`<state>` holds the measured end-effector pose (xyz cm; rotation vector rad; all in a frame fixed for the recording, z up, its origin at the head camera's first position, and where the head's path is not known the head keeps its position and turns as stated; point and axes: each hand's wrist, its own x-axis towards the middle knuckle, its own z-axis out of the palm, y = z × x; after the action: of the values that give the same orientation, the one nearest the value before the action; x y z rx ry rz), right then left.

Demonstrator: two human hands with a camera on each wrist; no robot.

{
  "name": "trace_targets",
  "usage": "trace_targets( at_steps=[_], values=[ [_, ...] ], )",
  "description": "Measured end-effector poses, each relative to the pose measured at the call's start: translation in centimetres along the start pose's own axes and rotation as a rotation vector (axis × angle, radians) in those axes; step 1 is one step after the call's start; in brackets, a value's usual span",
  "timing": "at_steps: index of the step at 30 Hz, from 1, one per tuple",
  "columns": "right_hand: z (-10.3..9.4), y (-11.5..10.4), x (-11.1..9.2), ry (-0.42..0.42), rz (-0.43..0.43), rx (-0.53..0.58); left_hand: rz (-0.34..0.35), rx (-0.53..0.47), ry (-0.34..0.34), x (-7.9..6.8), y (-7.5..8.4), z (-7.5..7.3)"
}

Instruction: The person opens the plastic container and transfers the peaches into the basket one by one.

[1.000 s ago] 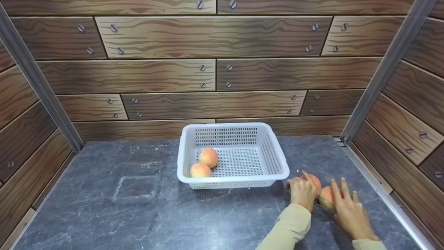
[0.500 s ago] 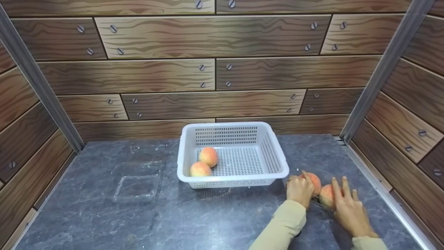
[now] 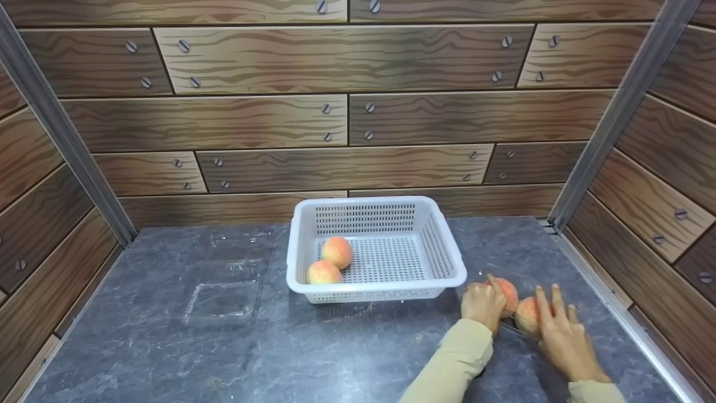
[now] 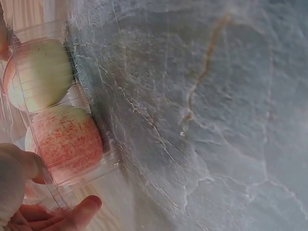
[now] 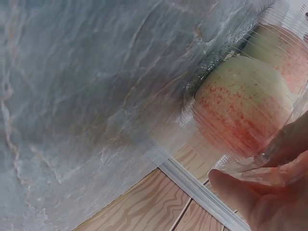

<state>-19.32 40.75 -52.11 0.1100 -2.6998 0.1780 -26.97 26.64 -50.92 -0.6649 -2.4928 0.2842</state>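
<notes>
Two red-and-yellow peaches (image 3: 507, 298) sit side by side in a clear plastic clamshell box (image 4: 89, 179) on the right of the table. My left hand (image 3: 483, 305) grips one end of this box, thumb and fingers about its rim in the left wrist view. At the opposite end, my right hand (image 3: 566, 342) holds the box edge, its fingers spread over the lid beside the nearer peach (image 5: 243, 106). The thumb of that hand lies low at the box's corner in the right wrist view. Parts of both peaches are hidden behind the fingers.
A white perforated basket (image 3: 375, 287) stands at the middle back with two more peaches (image 3: 324, 272) in its left part. Several clear plastic trays (image 3: 221, 302) lie at the left. Wood-patterned walls (image 3: 347, 120) and metal rails (image 3: 621, 319) bound the table.
My left hand and forearm have shifted slightly left along the box's end. The right hand has stayed nearly where it was, and the basket and its peaches have not moved.
</notes>
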Motion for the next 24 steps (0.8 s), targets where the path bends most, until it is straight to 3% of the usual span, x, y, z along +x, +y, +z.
trace_targets(
  at_steps=[7,14,24],
  values=[
    [0.43,0.19,-0.14,0.065,-0.036,-0.003,0.006,0.012,-0.021,0.07,0.16,-0.24],
    [0.56,0.16,-0.12,0.070,-0.038,0.005,0.000,-0.004,-0.072,0.18,0.22,-0.41],
    [0.42,0.37,-0.01,0.103,-0.046,-0.002,-0.039,-0.036,0.041,0.04,-0.19,0.10]
  ],
)
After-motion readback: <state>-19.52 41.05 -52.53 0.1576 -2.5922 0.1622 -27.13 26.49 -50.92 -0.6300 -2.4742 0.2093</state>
